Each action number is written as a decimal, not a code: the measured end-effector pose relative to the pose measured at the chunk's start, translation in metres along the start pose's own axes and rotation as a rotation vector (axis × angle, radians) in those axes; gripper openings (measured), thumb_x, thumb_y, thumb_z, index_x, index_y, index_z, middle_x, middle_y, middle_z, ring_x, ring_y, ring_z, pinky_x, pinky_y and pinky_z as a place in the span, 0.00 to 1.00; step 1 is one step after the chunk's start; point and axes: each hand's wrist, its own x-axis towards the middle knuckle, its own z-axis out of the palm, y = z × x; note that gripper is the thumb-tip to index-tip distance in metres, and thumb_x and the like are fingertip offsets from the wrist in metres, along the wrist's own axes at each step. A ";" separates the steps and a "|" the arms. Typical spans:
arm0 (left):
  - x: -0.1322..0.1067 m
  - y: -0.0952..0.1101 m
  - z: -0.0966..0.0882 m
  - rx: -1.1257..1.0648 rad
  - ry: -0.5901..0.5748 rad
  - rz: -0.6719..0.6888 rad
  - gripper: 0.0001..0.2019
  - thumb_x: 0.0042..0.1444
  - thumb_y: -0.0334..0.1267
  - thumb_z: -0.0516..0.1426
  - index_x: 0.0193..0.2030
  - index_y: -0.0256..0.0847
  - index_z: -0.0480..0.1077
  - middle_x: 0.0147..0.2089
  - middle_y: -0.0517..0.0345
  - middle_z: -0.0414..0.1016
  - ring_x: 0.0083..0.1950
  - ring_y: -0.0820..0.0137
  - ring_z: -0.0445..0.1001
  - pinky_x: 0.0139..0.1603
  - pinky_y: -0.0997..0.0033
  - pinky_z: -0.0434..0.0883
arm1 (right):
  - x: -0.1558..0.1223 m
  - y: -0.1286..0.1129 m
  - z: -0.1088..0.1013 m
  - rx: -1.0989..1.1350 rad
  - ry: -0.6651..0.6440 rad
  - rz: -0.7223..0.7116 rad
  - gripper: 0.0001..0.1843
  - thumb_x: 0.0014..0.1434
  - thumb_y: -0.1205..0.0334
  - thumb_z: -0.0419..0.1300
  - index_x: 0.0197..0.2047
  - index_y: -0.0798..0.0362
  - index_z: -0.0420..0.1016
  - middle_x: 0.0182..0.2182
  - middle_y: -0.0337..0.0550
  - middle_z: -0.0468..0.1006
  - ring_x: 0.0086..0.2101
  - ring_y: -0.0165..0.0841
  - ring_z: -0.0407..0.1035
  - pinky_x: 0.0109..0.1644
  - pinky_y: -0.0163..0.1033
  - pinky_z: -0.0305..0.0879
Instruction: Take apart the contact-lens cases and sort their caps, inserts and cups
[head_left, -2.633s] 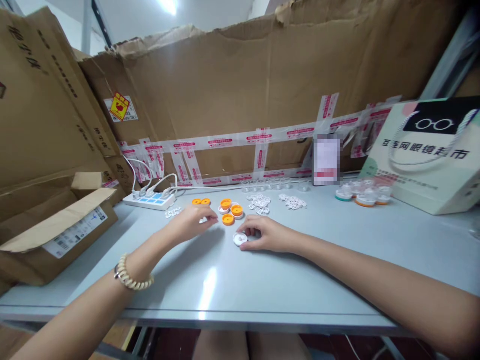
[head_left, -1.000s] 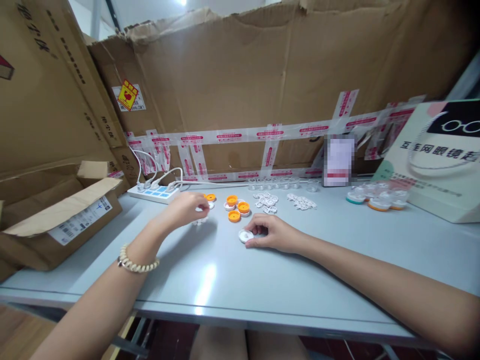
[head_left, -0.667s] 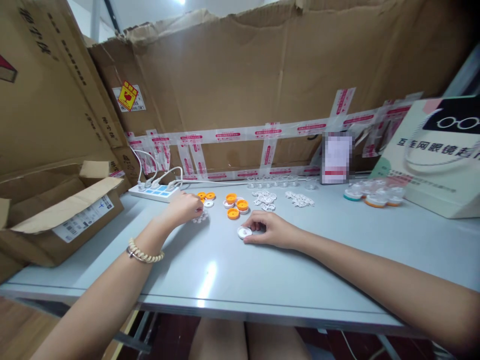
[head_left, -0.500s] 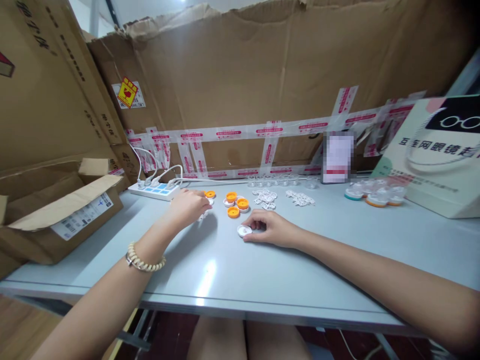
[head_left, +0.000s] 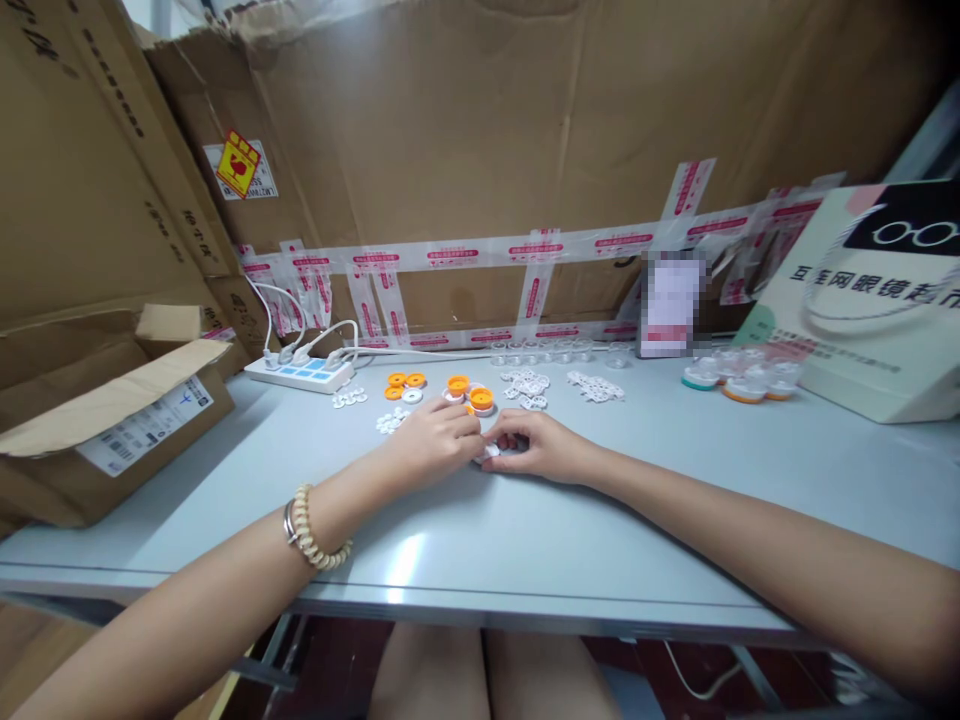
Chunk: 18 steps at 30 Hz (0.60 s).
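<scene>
A small white round plastic cap (head_left: 490, 452) is pinched between the thumb and fingers of my right hand (head_left: 546, 446), just above or on the tabletop. My left hand (head_left: 441, 436) meets it from the left, its fingers curled down at the cap's edge; whatever they pinch is hidden. Behind the hands stand orange and white round caps (head_left: 481, 398), partly covered by my left hand. Farther left lie flat orange discs (head_left: 395, 380) and a white disc (head_left: 412, 396). Tiny white parts (head_left: 390, 421) are scattered beside my left hand.
White lattice-like pieces (head_left: 596, 387) lie beyond my right hand, with clear round pieces (head_left: 559, 351) behind. A phone (head_left: 670, 305) leans on the large carton (head_left: 450, 130). A power strip (head_left: 300, 373) and open box (head_left: 142, 420) stand left, capped clear pieces (head_left: 750, 378) and a paper bag (head_left: 855, 310) right.
My left hand has moved right and nearer, from the small parts by the orange discs to the white cap. My right hand keeps its hold. The view has shifted slightly.
</scene>
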 end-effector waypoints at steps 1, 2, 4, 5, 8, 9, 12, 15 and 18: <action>0.000 -0.001 -0.001 0.019 0.003 0.033 0.11 0.61 0.32 0.49 0.30 0.38 0.69 0.29 0.58 0.71 0.32 0.71 0.68 0.38 0.68 0.60 | 0.000 0.000 0.000 0.000 -0.003 -0.003 0.15 0.48 0.53 0.63 0.35 0.54 0.77 0.25 0.38 0.66 0.27 0.28 0.60 0.31 0.34 0.58; 0.000 -0.001 -0.001 0.035 0.009 0.065 0.11 0.61 0.31 0.49 0.31 0.38 0.69 0.29 0.58 0.71 0.32 0.71 0.67 0.38 0.68 0.60 | 0.000 -0.001 0.000 0.001 -0.003 -0.005 0.14 0.48 0.53 0.63 0.35 0.54 0.77 0.25 0.38 0.66 0.27 0.28 0.60 0.31 0.34 0.58; 0.000 -0.002 -0.003 0.065 0.035 0.124 0.11 0.61 0.30 0.48 0.31 0.37 0.69 0.28 0.58 0.70 0.32 0.71 0.67 0.38 0.67 0.61 | 0.000 -0.001 -0.001 0.008 -0.004 -0.008 0.14 0.48 0.53 0.63 0.34 0.54 0.77 0.25 0.38 0.66 0.27 0.29 0.60 0.31 0.34 0.58; 0.000 -0.002 -0.003 0.078 0.048 0.149 0.11 0.61 0.30 0.48 0.32 0.37 0.69 0.28 0.58 0.70 0.31 0.71 0.67 0.38 0.67 0.61 | 0.000 -0.002 -0.001 0.013 -0.007 -0.010 0.14 0.48 0.54 0.63 0.34 0.54 0.77 0.25 0.38 0.66 0.27 0.29 0.60 0.31 0.34 0.58; 0.001 -0.002 -0.004 0.092 0.042 0.193 0.12 0.61 0.29 0.46 0.32 0.37 0.69 0.28 0.57 0.70 0.32 0.70 0.67 0.38 0.66 0.61 | 0.000 -0.002 -0.001 0.017 -0.012 -0.011 0.13 0.48 0.54 0.63 0.33 0.54 0.76 0.25 0.38 0.66 0.27 0.29 0.61 0.31 0.34 0.58; 0.001 -0.002 -0.004 0.088 0.024 0.196 0.12 0.62 0.29 0.46 0.32 0.37 0.69 0.29 0.56 0.70 0.32 0.70 0.67 0.38 0.66 0.62 | 0.000 -0.001 -0.001 0.017 -0.011 -0.010 0.12 0.48 0.54 0.63 0.32 0.54 0.76 0.25 0.38 0.66 0.27 0.29 0.61 0.31 0.34 0.58; 0.002 -0.001 -0.005 0.059 -0.029 0.196 0.13 0.62 0.29 0.44 0.33 0.37 0.68 0.30 0.55 0.71 0.35 0.70 0.68 0.41 0.66 0.63 | 0.000 0.000 -0.001 0.022 -0.007 -0.010 0.13 0.47 0.54 0.63 0.32 0.55 0.76 0.25 0.38 0.66 0.27 0.29 0.61 0.31 0.34 0.58; 0.001 -0.001 -0.004 0.038 -0.032 0.196 0.14 0.63 0.29 0.43 0.32 0.37 0.68 0.31 0.54 0.71 0.35 0.70 0.68 0.42 0.65 0.62 | 0.000 0.001 0.000 0.030 -0.006 -0.014 0.12 0.47 0.54 0.63 0.32 0.55 0.75 0.25 0.38 0.66 0.27 0.29 0.60 0.31 0.34 0.58; 0.001 -0.002 -0.002 0.029 -0.010 0.196 0.14 0.63 0.29 0.43 0.32 0.36 0.67 0.30 0.55 0.70 0.34 0.71 0.67 0.43 0.65 0.61 | 0.000 0.002 0.001 0.037 0.001 -0.011 0.11 0.47 0.55 0.63 0.31 0.55 0.75 0.24 0.38 0.65 0.27 0.28 0.60 0.30 0.34 0.58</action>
